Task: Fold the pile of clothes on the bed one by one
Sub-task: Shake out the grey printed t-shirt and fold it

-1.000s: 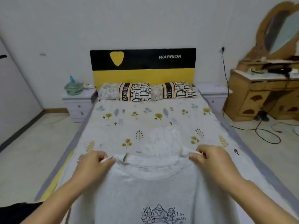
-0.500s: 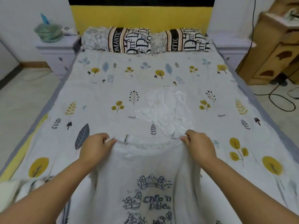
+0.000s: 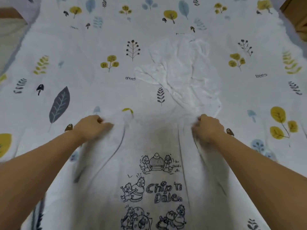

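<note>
While the grey T-shirt (image 3: pixel 154 163) is spread print-up at lower centre of the bed (image 3: pixel 83 47), its shoulders are pinched by the left hand (image 3: pixel 93 128) and right hand (image 3: pixel 208 128), apparently to flatten it; a crumpled white garment (image 3: pixel 184 70) lies just beyond.

The single head-worn view looks steeply down and forward from close above the bed (image 3: pixel 83 47), with both forearms reaching in from the lower corners and the bed's far part running off the top.

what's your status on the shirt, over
Both hands gripping: left hand and right hand hold the printed t-shirt at its shoulders. Shirt print-up over the bed sheet. Crumpled white garment lies just beyond.
</note>
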Motion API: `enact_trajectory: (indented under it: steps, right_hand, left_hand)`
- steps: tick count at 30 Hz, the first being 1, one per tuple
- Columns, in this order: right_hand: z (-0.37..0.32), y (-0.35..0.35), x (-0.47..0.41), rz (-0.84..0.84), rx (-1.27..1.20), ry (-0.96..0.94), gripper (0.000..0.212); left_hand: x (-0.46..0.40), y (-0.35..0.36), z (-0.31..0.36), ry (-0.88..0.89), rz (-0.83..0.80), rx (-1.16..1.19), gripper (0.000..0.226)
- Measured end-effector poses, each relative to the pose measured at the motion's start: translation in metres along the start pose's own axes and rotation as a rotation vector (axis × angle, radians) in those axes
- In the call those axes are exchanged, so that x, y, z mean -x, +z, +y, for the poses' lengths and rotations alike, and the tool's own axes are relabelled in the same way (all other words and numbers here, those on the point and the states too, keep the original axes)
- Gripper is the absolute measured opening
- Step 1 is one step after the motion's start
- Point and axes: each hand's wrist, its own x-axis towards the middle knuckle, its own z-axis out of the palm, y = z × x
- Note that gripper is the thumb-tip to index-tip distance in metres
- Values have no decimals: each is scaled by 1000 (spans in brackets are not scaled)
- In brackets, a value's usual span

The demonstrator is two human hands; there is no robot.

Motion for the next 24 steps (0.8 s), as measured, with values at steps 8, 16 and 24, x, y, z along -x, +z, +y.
enact_trajectory:
  steps: [8,16,24]
  right_hand:
    - [22,-2,-20,438,-197,-43,14]
    - [39,11,-17,26,-201,199,68]
    - [80,-14,19,-188,-629,99,14]
  left_hand:
    - [-14,-8,-39,60,321,178,39]
    - [-9,6,-54,-189,-48,245,33]
    - [11,-31,-79,-150,-277,745,25]
